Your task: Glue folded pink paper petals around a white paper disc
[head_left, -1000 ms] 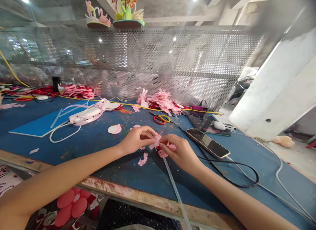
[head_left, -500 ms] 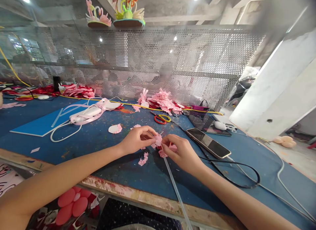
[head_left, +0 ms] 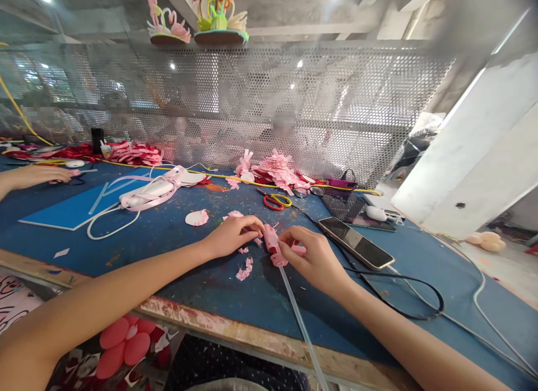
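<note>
My left hand is curled, thumb and fingertips close together, at the left side of a pink tube-shaped body that looks like a glue gun. Anything pinched there is too small to make out. My right hand bends in from the other side, thumb and forefinger meeting near the pink body; what they hold is hidden. A long translucent glue stick runs from the body's near end past the table edge. Crumpled pink scraps lie below my left hand, and a round white piece with pink edging lies farther left.
Red-and-yellow scissors lie beyond my hands. A phone with cables is on the right. Pink strips are piled by the mesh screen. A blue board and white power strip lie left, near another person's hand.
The crumpled pink piece between my fingertips no longer shows there; the smooth pink body is now visible. My hands have moved slightly apart. Another person's hand has come in at the far left.
</note>
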Available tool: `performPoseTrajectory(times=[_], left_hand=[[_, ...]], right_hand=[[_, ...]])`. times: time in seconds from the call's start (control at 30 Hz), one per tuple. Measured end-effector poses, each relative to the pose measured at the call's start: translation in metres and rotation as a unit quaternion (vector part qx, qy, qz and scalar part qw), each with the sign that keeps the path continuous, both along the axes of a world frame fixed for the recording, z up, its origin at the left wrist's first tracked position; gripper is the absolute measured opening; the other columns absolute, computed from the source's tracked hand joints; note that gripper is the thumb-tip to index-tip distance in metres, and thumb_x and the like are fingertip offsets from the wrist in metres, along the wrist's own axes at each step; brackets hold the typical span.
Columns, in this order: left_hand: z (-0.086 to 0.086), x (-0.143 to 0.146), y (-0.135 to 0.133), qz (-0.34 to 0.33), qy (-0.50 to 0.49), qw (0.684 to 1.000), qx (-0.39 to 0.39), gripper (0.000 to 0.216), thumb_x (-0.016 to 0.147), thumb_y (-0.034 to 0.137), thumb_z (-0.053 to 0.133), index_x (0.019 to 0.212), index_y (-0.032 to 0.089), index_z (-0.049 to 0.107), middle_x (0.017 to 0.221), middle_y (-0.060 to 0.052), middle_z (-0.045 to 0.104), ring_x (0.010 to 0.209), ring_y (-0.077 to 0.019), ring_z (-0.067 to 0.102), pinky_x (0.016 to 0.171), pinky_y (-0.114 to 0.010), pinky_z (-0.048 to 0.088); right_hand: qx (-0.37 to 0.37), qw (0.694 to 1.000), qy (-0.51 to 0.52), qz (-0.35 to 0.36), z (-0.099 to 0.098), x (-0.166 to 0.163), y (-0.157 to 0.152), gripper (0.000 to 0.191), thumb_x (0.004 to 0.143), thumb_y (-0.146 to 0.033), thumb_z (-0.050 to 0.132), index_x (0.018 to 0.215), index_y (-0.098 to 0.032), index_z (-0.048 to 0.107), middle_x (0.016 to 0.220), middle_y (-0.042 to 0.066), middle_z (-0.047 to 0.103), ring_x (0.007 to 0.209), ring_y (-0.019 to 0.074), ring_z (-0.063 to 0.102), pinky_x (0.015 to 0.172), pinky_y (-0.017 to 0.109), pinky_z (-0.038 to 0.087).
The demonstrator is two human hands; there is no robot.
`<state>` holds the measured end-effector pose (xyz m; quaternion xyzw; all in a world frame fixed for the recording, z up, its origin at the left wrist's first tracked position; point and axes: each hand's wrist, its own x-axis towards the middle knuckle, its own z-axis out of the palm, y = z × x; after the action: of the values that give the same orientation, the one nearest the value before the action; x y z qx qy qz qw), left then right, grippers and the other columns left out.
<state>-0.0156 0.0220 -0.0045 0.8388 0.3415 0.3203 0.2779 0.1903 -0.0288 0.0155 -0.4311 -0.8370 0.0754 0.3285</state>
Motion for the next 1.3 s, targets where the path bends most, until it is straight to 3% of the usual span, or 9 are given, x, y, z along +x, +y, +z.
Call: performPoseTrajectory(times=[0.13, 0.3, 0.4, 0.5, 0.7, 0.93, 1.1, 1.2, 1.3], left_hand=[[-0.005, -0.004, 0.009, -0.004, 0.067, 0.997, 0.042, 0.021, 0.078, 0.013, 0.058, 0.097, 0.02, 0.063, 0.088, -0.001, 0.071, 0.083, -0.0141, 0.066, 0.076, -0.022, 0.047], [-0.003, -0.007, 0.014, 0.013, 0.082, 0.993, 0.081, 0.014, 0.075, 0.019, 0.062, 0.088, 0.02, 0.066, 0.093, -0.003, 0.069, 0.091, -0.0195, 0.06, 0.083, -0.029, 0.044], [0.001, -0.008, 0.013, 0.019, 0.075, 0.992, 0.097, 0.018, 0.074, 0.012, 0.057, 0.086, 0.02, 0.068, 0.098, -0.003, 0.068, 0.096, -0.02, 0.058, 0.09, -0.031, 0.041], [0.003, -0.009, 0.011, 0.036, 0.054, 0.994, 0.092, 0.027, 0.071, 0.005, 0.049, 0.08, 0.02, 0.069, 0.092, -0.002, 0.069, 0.09, -0.0176, 0.06, 0.088, -0.029, 0.042], [0.004, -0.01, 0.011, 0.093, -0.026, 0.995, 0.024, 0.021, 0.071, 0.01, 0.049, 0.075, 0.018, 0.068, 0.079, -0.002, 0.071, 0.072, -0.0165, 0.065, 0.072, -0.028, 0.05], [0.002, -0.009, 0.019, 0.095, -0.149, 0.976, -0.124, 0.02, 0.078, 0.021, 0.051, 0.093, 0.012, 0.061, 0.093, -0.012, 0.072, 0.075, -0.0169, 0.069, 0.067, -0.029, 0.055], [0.007, -0.013, 0.02, 0.099, -0.198, 0.965, -0.143, 0.025, 0.08, 0.031, 0.055, 0.094, 0.012, 0.062, 0.091, -0.011, 0.071, 0.074, -0.0146, 0.066, 0.061, -0.023, 0.051], [0.011, -0.011, 0.012, 0.063, -0.188, 0.968, -0.153, 0.027, 0.075, 0.033, 0.063, 0.093, 0.013, 0.066, 0.085, -0.008, 0.071, 0.071, -0.0145, 0.064, 0.06, -0.023, 0.049], [0.014, -0.004, 0.001, -0.002, -0.165, 0.97, -0.18, 0.023, 0.074, 0.029, 0.065, 0.092, 0.014, 0.068, 0.088, -0.006, 0.071, 0.079, -0.0163, 0.065, 0.069, -0.025, 0.05]], right_hand=[[0.002, 1.0, -0.005, -0.002, 0.0, 0.0, 0.0, 0.013, 0.081, -0.02, 0.047, 0.071, -0.019, 0.055, 0.068, 0.001, 0.059, 0.063, 0.0135, 0.053, 0.06, 0.025, 0.04], [0.001, 1.0, -0.012, -0.003, -0.001, 0.001, 0.001, 0.013, 0.08, -0.02, 0.048, 0.07, -0.019, 0.056, 0.069, 0.001, 0.06, 0.063, 0.0136, 0.053, 0.06, 0.025, 0.04], [0.0, 1.0, -0.015, -0.005, -0.001, 0.001, 0.001, 0.013, 0.08, -0.021, 0.048, 0.07, -0.019, 0.056, 0.068, 0.001, 0.059, 0.063, 0.0136, 0.053, 0.06, 0.025, 0.04], [0.001, 1.0, -0.016, -0.008, 0.0, 0.001, 0.001, 0.013, 0.08, -0.021, 0.048, 0.07, -0.019, 0.056, 0.068, 0.001, 0.059, 0.063, 0.0138, 0.053, 0.06, 0.025, 0.039], [0.0, 1.0, -0.02, -0.01, 0.001, 0.001, 0.0, 0.013, 0.08, -0.02, 0.048, 0.071, -0.019, 0.056, 0.068, 0.001, 0.059, 0.063, 0.014, 0.053, 0.06, 0.025, 0.04], [-0.002, 1.0, -0.02, -0.01, 0.001, 0.001, -0.001, 0.013, 0.08, -0.02, 0.048, 0.071, -0.019, 0.057, 0.069, 0.002, 0.06, 0.064, 0.0142, 0.054, 0.061, 0.025, 0.041], [-0.005, 1.0, -0.015, -0.006, 0.001, 0.002, -0.001, 0.013, 0.08, -0.021, 0.049, 0.071, -0.018, 0.058, 0.068, 0.001, 0.06, 0.064, 0.0143, 0.054, 0.061, 0.025, 0.041], [-0.009, 1.0, -0.006, 0.003, 0.002, 0.001, -0.001, 0.013, 0.08, -0.02, 0.049, 0.071, -0.019, 0.058, 0.069, 0.001, 0.061, 0.063, 0.0135, 0.054, 0.06, 0.025, 0.041], [-0.018, 1.0, 0.0, 0.019, 0.002, 0.0, -0.002, 0.014, 0.082, -0.02, 0.048, 0.073, -0.019, 0.058, 0.069, 0.001, 0.062, 0.062, 0.0123, 0.055, 0.059, 0.023, 0.042]])
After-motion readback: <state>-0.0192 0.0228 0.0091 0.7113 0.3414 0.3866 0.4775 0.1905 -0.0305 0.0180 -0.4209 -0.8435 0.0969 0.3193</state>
